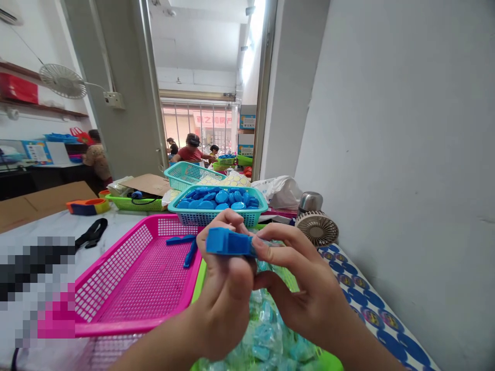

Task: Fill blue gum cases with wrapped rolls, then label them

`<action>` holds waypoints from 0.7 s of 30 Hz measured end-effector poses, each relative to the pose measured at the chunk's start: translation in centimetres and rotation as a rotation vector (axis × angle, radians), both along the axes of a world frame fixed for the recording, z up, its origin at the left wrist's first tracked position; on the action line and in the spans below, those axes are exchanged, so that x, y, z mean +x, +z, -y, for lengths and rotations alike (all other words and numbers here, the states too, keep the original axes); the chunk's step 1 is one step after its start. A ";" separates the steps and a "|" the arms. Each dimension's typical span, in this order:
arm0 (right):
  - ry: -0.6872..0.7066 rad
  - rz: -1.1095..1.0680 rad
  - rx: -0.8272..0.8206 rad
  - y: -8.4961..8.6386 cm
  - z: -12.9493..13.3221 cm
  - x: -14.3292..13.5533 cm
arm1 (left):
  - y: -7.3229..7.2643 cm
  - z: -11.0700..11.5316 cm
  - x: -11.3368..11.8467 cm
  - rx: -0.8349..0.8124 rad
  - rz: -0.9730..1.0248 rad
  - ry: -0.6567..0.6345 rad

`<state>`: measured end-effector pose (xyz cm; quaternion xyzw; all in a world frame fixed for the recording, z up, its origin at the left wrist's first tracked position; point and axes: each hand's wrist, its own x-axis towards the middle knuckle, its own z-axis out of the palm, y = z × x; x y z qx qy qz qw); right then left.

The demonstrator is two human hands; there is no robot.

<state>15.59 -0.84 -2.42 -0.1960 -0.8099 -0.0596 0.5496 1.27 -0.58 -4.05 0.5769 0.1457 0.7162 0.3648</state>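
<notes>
A blue plastic piece is held up in front of me between both hands. My left hand is closed around its left part, thumb below it. The fingertips of my right hand pinch its right end, where something clear seems to show; I cannot make it out. Under my hands is a green basket full of small clear bags with light blue contents. To the left stands a pink basket with a few blue plastic pieces in it.
A turquoise basket of round blue pieces stands behind my hands. A small fan and a metal flask are at right, by the wall. Orange-and-blue tape and a black strap lie left. Several people sit farther back.
</notes>
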 end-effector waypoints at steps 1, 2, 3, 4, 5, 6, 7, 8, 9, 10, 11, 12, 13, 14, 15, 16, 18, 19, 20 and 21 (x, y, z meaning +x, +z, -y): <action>0.011 0.005 -0.005 0.0 -0.1 0.1 | 0.2 0.0 -0.2 0.001 -0.022 -0.024; 0.012 0.005 0.000 0.0 -0.1 0.3 | 0.4 -0.1 -0.3 0.011 -0.037 -0.040; 0.004 -0.003 0.005 0.0 -0.1 0.4 | 0.7 -0.1 -0.2 0.029 -0.053 -0.049; 0.001 -0.025 0.007 -0.1 -0.1 0.6 | 1.1 -0.2 -0.1 0.049 -0.065 -0.046; 0.011 -0.062 -0.006 -0.1 -0.1 0.7 | 1.4 -0.3 0.1 0.074 -0.071 -0.035; 0.036 -0.117 -0.031 -0.2 -0.1 0.8 | 1.6 -0.4 0.2 0.099 -0.075 -0.019; 0.072 -0.181 -0.064 -0.3 0.0 0.9 | 1.8 -0.4 0.2 0.113 -0.084 0.001; 0.112 -0.242 -0.093 -0.4 0.0 0.9 | 1.9 -0.4 0.1 0.115 -0.102 0.028; 0.147 -0.290 -0.112 -0.4 0.1 0.9 | 1.9 -0.4 -0.1 0.106 -0.131 0.065; 0.169 -0.316 -0.118 -0.5 0.1 0.9 | 1.8 -0.4 -0.4 0.089 -0.172 0.109; 0.177 -0.326 -0.110 -0.5 0.1 0.8 | 1.6 -0.3 -0.7 0.072 -0.221 0.152; 0.175 -0.318 -0.095 -0.4 0.2 0.8 | 1.4 -0.3 -1.1 0.063 -0.264 0.186; 0.166 -0.297 -0.077 -0.3 0.2 0.7 | 1.2 -0.2 -1.4 0.074 -0.297 0.208; 0.148 -0.269 -0.056 -0.2 0.2 0.7 | 1.0 -0.2 -1.7 0.099 -0.320 0.215; 0.123 -0.237 -0.032 -0.1 0.2 0.6 | 0.9 -0.2 -1.8 0.130 -0.333 0.206; 0.098 -0.207 -0.008 0.0 0.2 0.6 | 0.9 -0.3 -1.9 0.159 -0.336 0.190; 0.061 -0.159 0.020 0.2 0.2 0.6 | 1.0 -0.4 -1.9 0.193 -0.329 0.159; 0.053 -0.146 0.023 0.3 0.2 0.6 | 1.2 -0.4 -1.8 0.195 -0.328 0.147; 0.049 -0.137 0.023 0.4 0.2 0.6 | 1.3 -0.5 -1.8 0.191 -0.330 0.137; 0.042 -0.131 0.020 0.3 0.1 0.6 | 1.5 -0.6 -1.7 0.186 -0.337 0.137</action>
